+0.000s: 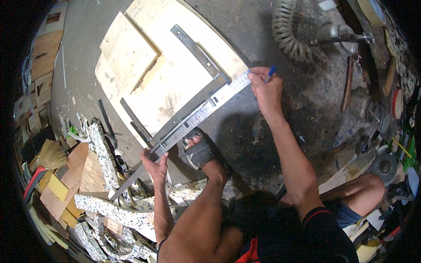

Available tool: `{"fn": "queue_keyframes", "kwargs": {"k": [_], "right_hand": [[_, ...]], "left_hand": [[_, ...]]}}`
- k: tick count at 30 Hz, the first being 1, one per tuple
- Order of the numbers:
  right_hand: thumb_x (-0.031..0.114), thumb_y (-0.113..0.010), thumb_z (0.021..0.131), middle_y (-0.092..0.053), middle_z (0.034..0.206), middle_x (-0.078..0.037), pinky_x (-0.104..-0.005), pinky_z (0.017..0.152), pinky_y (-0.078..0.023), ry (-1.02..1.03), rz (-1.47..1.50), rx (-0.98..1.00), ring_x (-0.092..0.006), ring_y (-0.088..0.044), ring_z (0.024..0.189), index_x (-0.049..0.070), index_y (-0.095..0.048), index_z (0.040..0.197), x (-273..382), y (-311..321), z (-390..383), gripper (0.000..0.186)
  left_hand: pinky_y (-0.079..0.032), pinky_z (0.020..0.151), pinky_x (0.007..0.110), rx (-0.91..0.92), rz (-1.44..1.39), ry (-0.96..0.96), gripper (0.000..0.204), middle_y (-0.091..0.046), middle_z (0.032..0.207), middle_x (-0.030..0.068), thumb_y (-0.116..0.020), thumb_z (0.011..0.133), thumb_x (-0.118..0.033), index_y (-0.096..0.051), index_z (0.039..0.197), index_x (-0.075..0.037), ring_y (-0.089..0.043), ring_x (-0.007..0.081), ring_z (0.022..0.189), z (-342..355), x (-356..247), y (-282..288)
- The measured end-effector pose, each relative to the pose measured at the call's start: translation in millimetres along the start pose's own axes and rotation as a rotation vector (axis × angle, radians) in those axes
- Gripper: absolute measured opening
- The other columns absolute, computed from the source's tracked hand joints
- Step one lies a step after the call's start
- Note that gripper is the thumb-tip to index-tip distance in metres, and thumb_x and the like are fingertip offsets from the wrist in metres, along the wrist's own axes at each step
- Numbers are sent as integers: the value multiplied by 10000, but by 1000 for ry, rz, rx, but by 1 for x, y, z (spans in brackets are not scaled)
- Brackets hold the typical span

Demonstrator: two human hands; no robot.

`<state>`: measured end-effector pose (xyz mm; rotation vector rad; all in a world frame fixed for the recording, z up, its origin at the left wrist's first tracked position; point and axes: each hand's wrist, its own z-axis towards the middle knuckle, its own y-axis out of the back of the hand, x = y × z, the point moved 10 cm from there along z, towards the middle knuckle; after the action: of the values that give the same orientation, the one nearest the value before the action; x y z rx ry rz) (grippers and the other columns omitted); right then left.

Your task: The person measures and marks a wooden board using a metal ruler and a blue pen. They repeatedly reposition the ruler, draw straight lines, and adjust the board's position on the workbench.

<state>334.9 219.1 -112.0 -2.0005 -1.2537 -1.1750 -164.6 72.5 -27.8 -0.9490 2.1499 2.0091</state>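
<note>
long flat silver-grey metal straightedge (199, 115), centre of frame, along the lower edge of a pale plywood panel (184, 81).
left hand (155, 168), right hand (266, 91): grips closed on it well apart, seemingly to steady it; right also holds a slim blue-capped pen (270, 73).

Upper garment: black shirt (331, 236), short-sleeved. The sleeve (319, 223) on the right arm (291, 151) carries a thin red stripe (316, 213) — a single line running around the arm near the hem. A wedge-shaped red panel (251, 253) contrasts with the black fabric at the lower edge of view. Lower garment: dark blue shorts (348, 215), ending above the knee (369, 190). Footwear: dark sandal (199, 156) — open-toed, broad band across the forefoot. Left hand (156, 168) and right hand (267, 92): bare. Forearms: uncovered.
</note>
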Motion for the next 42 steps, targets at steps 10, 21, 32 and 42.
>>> {"fn": "queue_keyframes", "kwargs": {"k": [10,21,32,42], "right_hand": [[57,-722,884,-623,742,23,-237,522,-385,64,24,22,-48,-498,604,-8,-718,961,3,-1,1,100],[62,-737,871,-602,724,38,-229,514,-369,64,-20,27,-44,-483,586,-11,-717,970,2,-2,4,125],[78,-747,865,-588,701,43,-225,508,-356,82,-27,34,-38,-481,581,3,-720,965,2,-1,5,128],[73,-744,865,-596,697,33,-225,483,-358,67,24,49,-39,-486,559,-4,-713,977,-1,-1,7,140]], "left_hand": [[-413,1069,454,-13,5,-40,929,-518,1329,256,-912,732,-260,-384,1433,44,-535,376,1208,0,4,-3],[-409,1067,463,-28,12,-36,965,-510,1338,249,-911,741,-308,-371,1461,39,-519,370,1230,-2,17,-1],[-395,1080,436,-42,-48,-46,949,-510,1325,225,-907,751,-255,-358,1474,23,-507,339,1238,-4,14,-1],[-385,1083,413,-16,-53,8,926,-498,1347,213,-896,761,-205,-355,1479,18,-495,307,1240,-3,16,-2]]}}
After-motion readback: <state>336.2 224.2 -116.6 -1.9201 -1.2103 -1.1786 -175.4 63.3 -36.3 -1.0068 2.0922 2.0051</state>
